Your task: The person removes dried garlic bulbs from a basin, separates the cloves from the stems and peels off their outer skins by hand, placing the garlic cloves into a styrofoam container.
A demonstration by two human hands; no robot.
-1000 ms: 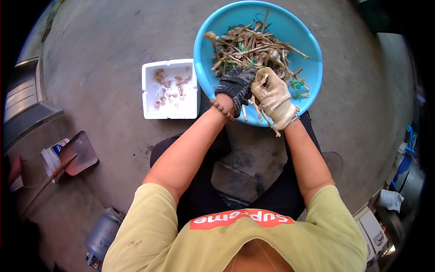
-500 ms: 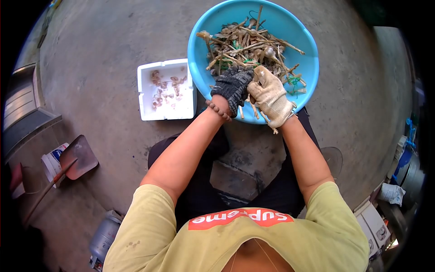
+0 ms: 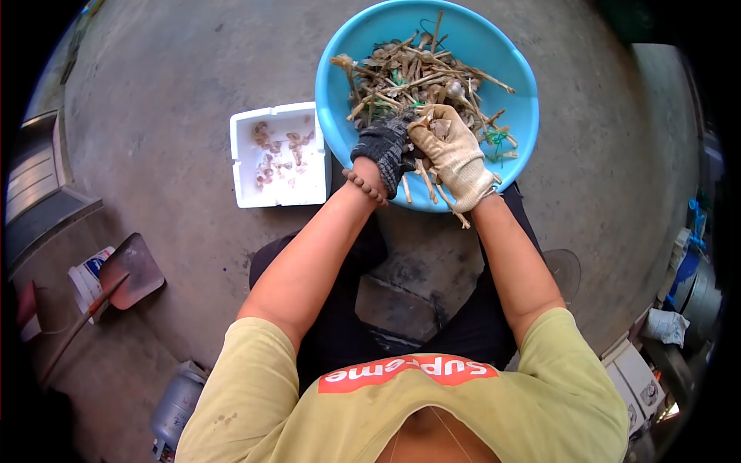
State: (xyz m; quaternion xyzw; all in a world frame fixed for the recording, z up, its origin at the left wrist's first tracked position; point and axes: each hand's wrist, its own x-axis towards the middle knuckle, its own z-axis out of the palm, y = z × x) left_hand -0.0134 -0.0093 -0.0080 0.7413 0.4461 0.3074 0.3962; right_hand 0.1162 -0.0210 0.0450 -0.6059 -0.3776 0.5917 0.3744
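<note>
My left hand [image 3: 384, 148], in a dark grey knit glove, is closed at the near side of a blue basin [image 3: 334, 123]. Its fingertips meet those of my right hand [image 3: 454, 153], and what they grip is hidden. A cream glove covers my right hand, which curls around a garlic bulb [image 3: 440, 128] that shows in part between thumb and fingers. Below the hands, several dry stalks [image 3: 427, 185] stick out toward me over the rim. Behind them a heap of dried garlic [image 3: 417, 77] with long stalks and green ties fills the basin's middle.
A white foam box [image 3: 241, 166] stands left of the basin, with loose garlic cloves [image 3: 270, 166] on its bottom. Further left, a shovel [image 3: 133, 270] leans by a white bucket [image 3: 85, 282]. A gas cylinder [image 3: 177, 409] is at lower left; assorted items line the right edge.
My hands have shifted slightly apart, the left one moving left and toward me. My right hand has turned, so the garlic in its grip now shows. The whole view has drifted slightly.
</note>
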